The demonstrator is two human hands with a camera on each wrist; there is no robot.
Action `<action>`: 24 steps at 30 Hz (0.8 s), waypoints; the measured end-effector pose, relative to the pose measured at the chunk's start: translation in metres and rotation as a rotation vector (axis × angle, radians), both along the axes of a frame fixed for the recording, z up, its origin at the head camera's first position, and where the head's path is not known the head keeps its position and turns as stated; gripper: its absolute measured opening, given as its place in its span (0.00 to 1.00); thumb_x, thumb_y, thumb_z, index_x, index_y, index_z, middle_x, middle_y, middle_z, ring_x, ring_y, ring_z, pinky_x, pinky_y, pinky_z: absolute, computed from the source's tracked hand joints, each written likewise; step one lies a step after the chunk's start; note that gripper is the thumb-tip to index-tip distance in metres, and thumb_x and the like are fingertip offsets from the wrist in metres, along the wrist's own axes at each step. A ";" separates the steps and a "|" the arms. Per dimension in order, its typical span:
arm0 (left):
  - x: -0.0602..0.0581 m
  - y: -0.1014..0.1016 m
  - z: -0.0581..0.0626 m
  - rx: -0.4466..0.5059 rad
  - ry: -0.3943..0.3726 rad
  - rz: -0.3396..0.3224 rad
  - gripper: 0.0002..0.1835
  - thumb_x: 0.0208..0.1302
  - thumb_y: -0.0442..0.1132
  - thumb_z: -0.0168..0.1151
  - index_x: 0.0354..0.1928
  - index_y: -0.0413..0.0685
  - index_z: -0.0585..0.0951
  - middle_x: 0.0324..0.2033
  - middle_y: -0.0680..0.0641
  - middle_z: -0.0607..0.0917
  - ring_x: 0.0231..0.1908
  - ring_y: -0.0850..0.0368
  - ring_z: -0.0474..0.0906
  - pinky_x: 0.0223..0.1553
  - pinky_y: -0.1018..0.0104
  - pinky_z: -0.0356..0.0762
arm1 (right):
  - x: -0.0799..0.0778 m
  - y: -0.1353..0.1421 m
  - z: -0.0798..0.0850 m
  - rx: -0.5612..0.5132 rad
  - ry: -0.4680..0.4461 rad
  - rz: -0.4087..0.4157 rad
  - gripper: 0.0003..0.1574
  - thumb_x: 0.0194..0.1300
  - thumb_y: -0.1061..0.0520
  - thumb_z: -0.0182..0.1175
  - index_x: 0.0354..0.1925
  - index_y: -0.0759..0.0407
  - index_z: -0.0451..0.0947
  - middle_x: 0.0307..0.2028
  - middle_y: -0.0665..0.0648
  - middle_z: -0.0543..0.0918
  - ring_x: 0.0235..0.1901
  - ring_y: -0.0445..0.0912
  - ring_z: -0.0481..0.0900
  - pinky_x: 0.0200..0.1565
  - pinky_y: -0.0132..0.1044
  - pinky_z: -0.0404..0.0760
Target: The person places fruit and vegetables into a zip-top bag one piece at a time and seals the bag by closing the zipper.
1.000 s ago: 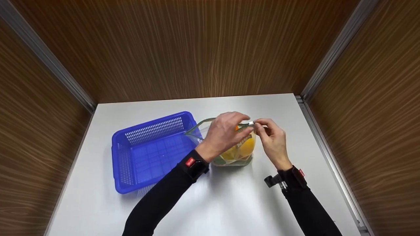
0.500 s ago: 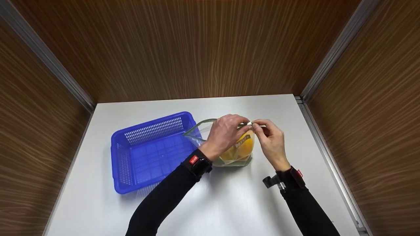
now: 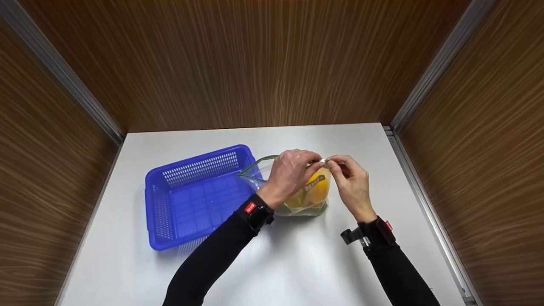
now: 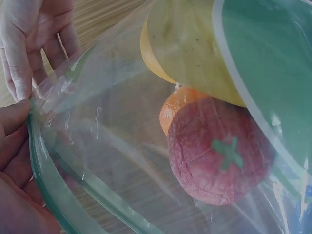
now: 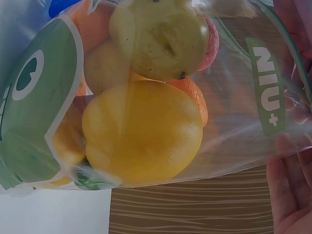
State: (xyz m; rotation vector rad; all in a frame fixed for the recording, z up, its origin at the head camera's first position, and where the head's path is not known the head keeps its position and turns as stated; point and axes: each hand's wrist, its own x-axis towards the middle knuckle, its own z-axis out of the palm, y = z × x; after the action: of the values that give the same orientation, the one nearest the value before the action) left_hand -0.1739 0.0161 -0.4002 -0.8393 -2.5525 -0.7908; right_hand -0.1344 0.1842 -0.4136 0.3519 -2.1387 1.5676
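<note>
A clear zip bag [image 3: 302,211] with green trim and several fruits inside stands on the white table. My left hand [image 3: 289,174] pinches its top edge between thumb and fingers. Right beside it, my right hand [image 3: 353,185] pinches the corner at the edge's right end. A small white piece [image 3: 323,160] shows between the fingertips. Through the film in the right wrist view appear a large yellow fruit [image 5: 144,134] and a yellow-green fruit [image 5: 161,44]. The left wrist view shows a wrinkled red fruit [image 4: 219,156] behind a green print, touching an orange fruit [image 4: 170,109].
A blue plastic basket [image 3: 153,212] with perforated sides sits left of the bag, whose open-looking left corner overlaps the basket's rim. Wood-grain panels [image 3: 263,63] enclose the white table [image 3: 297,263] at the back and both sides.
My left hand's spread thumb and fingers have closed onto the bag's edge and moved slightly right, close to the right hand. The right hand has shifted a little left. The basket stays put.
</note>
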 end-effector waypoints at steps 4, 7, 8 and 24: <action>-0.001 -0.001 0.000 0.001 -0.010 -0.006 0.11 0.72 0.48 0.67 0.44 0.51 0.91 0.38 0.54 0.92 0.36 0.60 0.87 0.44 0.65 0.81 | 0.000 0.001 -0.001 0.001 -0.010 -0.025 0.05 0.70 0.72 0.61 0.43 0.76 0.81 0.39 0.68 0.86 0.38 0.41 0.84 0.43 0.25 0.81; -0.001 -0.002 0.000 0.005 -0.030 -0.006 0.10 0.71 0.47 0.67 0.44 0.51 0.91 0.38 0.55 0.92 0.36 0.60 0.87 0.47 0.62 0.80 | 0.000 0.002 -0.002 -0.006 -0.010 -0.039 0.05 0.70 0.72 0.61 0.43 0.76 0.81 0.39 0.68 0.86 0.38 0.41 0.83 0.42 0.25 0.81; -0.001 -0.002 0.000 0.005 -0.035 -0.005 0.10 0.71 0.48 0.67 0.44 0.51 0.91 0.38 0.55 0.92 0.36 0.60 0.87 0.47 0.62 0.80 | 0.000 0.002 -0.002 -0.007 -0.009 -0.042 0.06 0.70 0.72 0.61 0.43 0.76 0.81 0.39 0.69 0.86 0.38 0.39 0.83 0.42 0.25 0.81; -0.004 -0.010 -0.008 0.061 -0.085 -0.009 0.09 0.71 0.46 0.68 0.43 0.49 0.90 0.38 0.53 0.91 0.37 0.59 0.87 0.43 0.66 0.82 | -0.001 0.005 -0.005 -0.047 -0.061 -0.072 0.07 0.71 0.71 0.61 0.45 0.77 0.80 0.40 0.68 0.84 0.38 0.38 0.80 0.42 0.24 0.80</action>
State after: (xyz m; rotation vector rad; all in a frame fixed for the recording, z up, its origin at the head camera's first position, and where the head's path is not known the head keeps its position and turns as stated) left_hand -0.1779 0.0063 -0.4078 -0.8155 -2.5856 -0.9211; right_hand -0.1352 0.1894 -0.4182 0.2119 -2.1313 1.6044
